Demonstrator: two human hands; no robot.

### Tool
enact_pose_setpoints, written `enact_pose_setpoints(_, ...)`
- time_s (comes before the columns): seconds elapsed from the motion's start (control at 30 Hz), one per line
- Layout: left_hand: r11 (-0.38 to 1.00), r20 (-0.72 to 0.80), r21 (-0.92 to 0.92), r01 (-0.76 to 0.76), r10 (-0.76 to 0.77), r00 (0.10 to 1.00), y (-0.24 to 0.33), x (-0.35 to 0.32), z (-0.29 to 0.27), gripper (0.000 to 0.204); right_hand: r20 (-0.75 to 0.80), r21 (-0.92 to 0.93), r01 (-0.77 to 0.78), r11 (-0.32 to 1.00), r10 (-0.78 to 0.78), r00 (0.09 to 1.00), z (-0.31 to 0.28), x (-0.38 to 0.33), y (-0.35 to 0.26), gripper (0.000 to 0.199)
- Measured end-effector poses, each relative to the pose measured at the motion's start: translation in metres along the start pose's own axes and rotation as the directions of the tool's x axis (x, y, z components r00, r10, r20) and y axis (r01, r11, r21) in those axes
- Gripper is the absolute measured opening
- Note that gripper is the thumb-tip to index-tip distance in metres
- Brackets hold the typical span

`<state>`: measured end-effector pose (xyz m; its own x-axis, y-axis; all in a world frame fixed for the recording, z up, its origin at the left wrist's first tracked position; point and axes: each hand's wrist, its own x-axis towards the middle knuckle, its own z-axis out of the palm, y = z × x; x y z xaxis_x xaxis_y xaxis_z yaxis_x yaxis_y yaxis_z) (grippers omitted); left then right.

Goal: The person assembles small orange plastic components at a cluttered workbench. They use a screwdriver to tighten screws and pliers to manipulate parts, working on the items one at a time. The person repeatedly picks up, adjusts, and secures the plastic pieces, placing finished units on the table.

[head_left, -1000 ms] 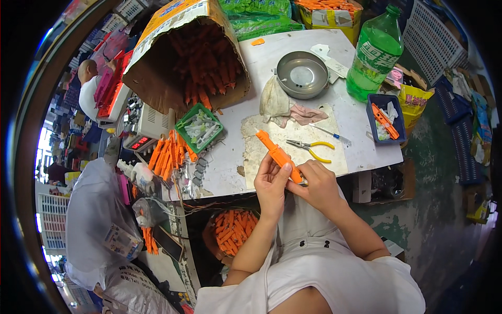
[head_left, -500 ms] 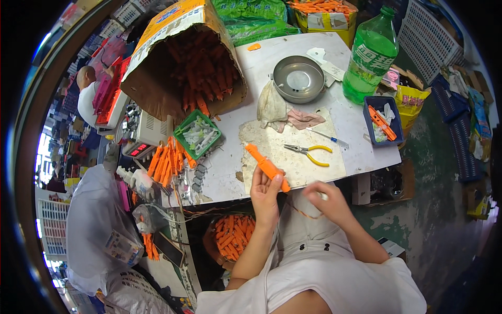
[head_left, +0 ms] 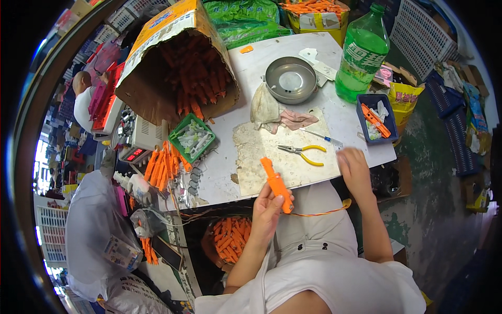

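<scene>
Holding the orange plastic tool (head_left: 276, 184) clamped in the left hand (head_left: 266, 209) steadied it while the right hand (head_left: 354, 168), grip loosely apart, neared the yellow-handled pliers (head_left: 303, 153) on the table (head_left: 230, 172).

White worktable (head_left: 361, 131), green mottled floor (head_left: 434, 172) (stained), stacked white crates (head_left: 418, 31)

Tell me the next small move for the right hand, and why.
Probably a short reach left to the yellow-handled pliers. The right hand rests empty at the table edge just beside them, while the left hand holds the orange tool upright, its orange wire trailing toward the right hand.
</scene>
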<state>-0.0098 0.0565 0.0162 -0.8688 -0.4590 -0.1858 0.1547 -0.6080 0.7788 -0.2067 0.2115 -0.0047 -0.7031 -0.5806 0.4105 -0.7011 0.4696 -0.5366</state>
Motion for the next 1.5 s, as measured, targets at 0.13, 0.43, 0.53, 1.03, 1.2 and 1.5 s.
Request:
enact_pose_setpoints(0.13, 0.997, 0.064, 0.059, 0.051, -0.055, 0.996, -0.001, -0.005, 0.006, 0.061, 0.108, -0.17, 0.006, 0.985, 0.013, 0.994, 0.033, 0.042, 0.02, 0.014)
enact_pose_setpoints(0.43, 0.988, 0.067, 0.126, 0.087, -0.096, 0.993, 0.001, -0.012, -0.008, 0.06, 0.501, 0.486, -0.351, 0.8, 0.073, 0.862, -0.015, 0.03, -0.03, 0.022)
enact_pose_setpoints(0.53, 0.98, 0.061, 0.167, 0.107, -0.119, 0.991, 0.003, -0.007, -0.008, 0.06, 0.492, 0.557, -0.238, 0.796, -0.085, 0.866, -0.036, 0.017, -0.059, 0.024)
enact_pose_setpoints(1.03, 0.941, 0.139, 0.314, 0.131, -0.182, 0.973, 0.022, -0.002, -0.013, 0.063, 0.811, 0.508, -0.719, 0.475, 0.015, 0.584, -0.039, 0.021, -0.056, 0.03)
enact_pose_setpoints(1.2, 0.937, 0.161, 0.331, 0.11, -0.171, 0.972, 0.028, -0.001, -0.013, 0.062, 0.803, 0.492, -0.701, 0.516, 0.042, 0.594, -0.04, 0.02, -0.057, 0.031)
enact_pose_setpoints(1.5, 0.939, 0.159, 0.323, 0.115, -0.174, 0.972, 0.031, 0.001, -0.016, 0.062, 0.784, 0.49, -0.671, 0.557, 0.055, 0.618, -0.046, 0.026, -0.059, 0.032)
